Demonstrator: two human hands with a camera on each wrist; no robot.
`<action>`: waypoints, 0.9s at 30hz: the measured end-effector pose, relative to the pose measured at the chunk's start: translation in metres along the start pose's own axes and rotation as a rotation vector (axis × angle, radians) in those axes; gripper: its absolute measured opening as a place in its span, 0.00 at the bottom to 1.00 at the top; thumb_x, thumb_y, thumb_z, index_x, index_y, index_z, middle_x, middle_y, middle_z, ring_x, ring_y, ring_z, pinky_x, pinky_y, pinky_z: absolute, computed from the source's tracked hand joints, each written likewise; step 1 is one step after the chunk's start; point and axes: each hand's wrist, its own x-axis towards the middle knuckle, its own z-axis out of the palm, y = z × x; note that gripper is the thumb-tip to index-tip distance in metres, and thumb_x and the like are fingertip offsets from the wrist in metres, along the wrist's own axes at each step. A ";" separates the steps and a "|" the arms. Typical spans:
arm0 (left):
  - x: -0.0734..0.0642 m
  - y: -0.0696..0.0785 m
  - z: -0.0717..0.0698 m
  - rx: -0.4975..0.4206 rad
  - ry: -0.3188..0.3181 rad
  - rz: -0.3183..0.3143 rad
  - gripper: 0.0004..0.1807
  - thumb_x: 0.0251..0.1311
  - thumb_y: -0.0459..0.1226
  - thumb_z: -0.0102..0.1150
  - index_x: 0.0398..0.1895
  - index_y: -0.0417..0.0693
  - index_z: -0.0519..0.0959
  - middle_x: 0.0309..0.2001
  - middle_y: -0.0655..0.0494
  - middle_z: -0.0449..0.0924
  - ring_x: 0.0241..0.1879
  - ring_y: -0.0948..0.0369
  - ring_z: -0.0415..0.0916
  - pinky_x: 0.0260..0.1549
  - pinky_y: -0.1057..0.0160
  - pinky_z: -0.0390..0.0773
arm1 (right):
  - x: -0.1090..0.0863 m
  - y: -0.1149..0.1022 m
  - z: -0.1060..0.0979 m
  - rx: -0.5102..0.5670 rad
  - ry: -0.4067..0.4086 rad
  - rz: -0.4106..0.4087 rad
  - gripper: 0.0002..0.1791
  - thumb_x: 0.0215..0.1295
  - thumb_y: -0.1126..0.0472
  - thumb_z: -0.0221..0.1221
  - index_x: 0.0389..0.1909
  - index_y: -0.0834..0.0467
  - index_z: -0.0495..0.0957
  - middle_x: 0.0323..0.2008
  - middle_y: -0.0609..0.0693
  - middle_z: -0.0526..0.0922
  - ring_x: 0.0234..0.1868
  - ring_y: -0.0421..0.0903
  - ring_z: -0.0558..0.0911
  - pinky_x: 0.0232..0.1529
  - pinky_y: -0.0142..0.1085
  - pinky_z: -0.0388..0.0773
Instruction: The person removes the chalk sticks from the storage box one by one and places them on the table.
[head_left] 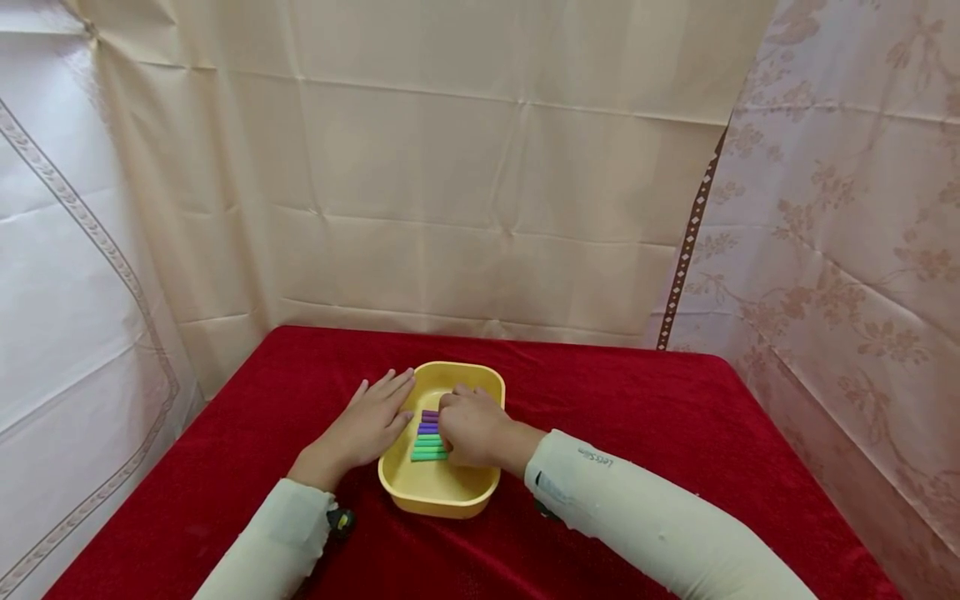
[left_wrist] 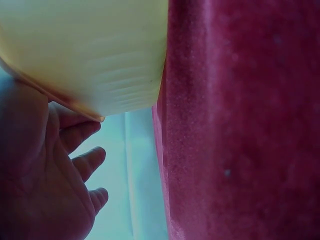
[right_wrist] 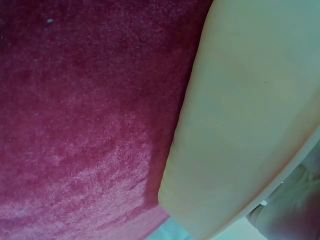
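Note:
A yellow plastic basin [head_left: 441, 505] stands on the red cloth, with a row of thin sticks lying side by side inside. Nearest the front are green sticks [head_left: 427, 456], then violet sticks [head_left: 427, 428], then dark purple sticks [head_left: 430, 415] at the back. My left hand [head_left: 371, 421] rests on the basin's left rim, its fingers straight and spread; the left wrist view shows the palm against the basin's outer wall [left_wrist: 100, 55]. Inside the basin my right hand [head_left: 474, 429], fingers curled, covers the sticks' right ends. Whether it pinches one is hidden.
A red velvet cloth [head_left: 637, 417] covers the table around the basin. Beige curtains [head_left: 480, 183] hang behind the table's far edge, and patterned cloth [head_left: 862, 250] hangs at the right.

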 end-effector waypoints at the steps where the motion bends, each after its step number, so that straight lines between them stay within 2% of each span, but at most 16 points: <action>1: 0.000 0.000 0.000 0.002 0.003 0.004 0.34 0.77 0.45 0.48 0.82 0.46 0.59 0.83 0.50 0.54 0.82 0.42 0.47 0.77 0.31 0.45 | 0.000 0.000 0.000 -0.001 -0.001 0.001 0.17 0.51 0.53 0.75 0.12 0.40 0.77 0.46 0.42 0.82 0.48 0.44 0.72 0.45 0.42 0.72; 15: 0.000 -0.002 0.001 -0.008 0.003 0.013 0.34 0.77 0.45 0.50 0.82 0.44 0.58 0.83 0.50 0.53 0.82 0.42 0.47 0.77 0.31 0.45 | -0.004 0.001 -0.006 0.014 0.013 0.011 0.18 0.52 0.46 0.75 0.13 0.39 0.77 0.46 0.41 0.80 0.49 0.43 0.71 0.47 0.41 0.72; 21: 0.000 -0.001 0.002 -0.012 0.005 -0.005 0.34 0.77 0.43 0.49 0.82 0.45 0.58 0.83 0.50 0.53 0.82 0.43 0.47 0.77 0.31 0.45 | -0.008 0.006 -0.010 0.034 0.055 0.013 0.14 0.51 0.51 0.73 0.14 0.39 0.79 0.45 0.41 0.80 0.47 0.43 0.72 0.45 0.41 0.71; 27: 0.000 0.001 0.002 -0.020 -0.004 -0.033 0.33 0.77 0.42 0.48 0.82 0.45 0.58 0.83 0.50 0.53 0.82 0.44 0.46 0.77 0.32 0.45 | -0.013 0.014 -0.015 0.039 0.095 0.035 0.10 0.51 0.50 0.70 0.15 0.38 0.82 0.49 0.41 0.83 0.53 0.45 0.75 0.53 0.45 0.75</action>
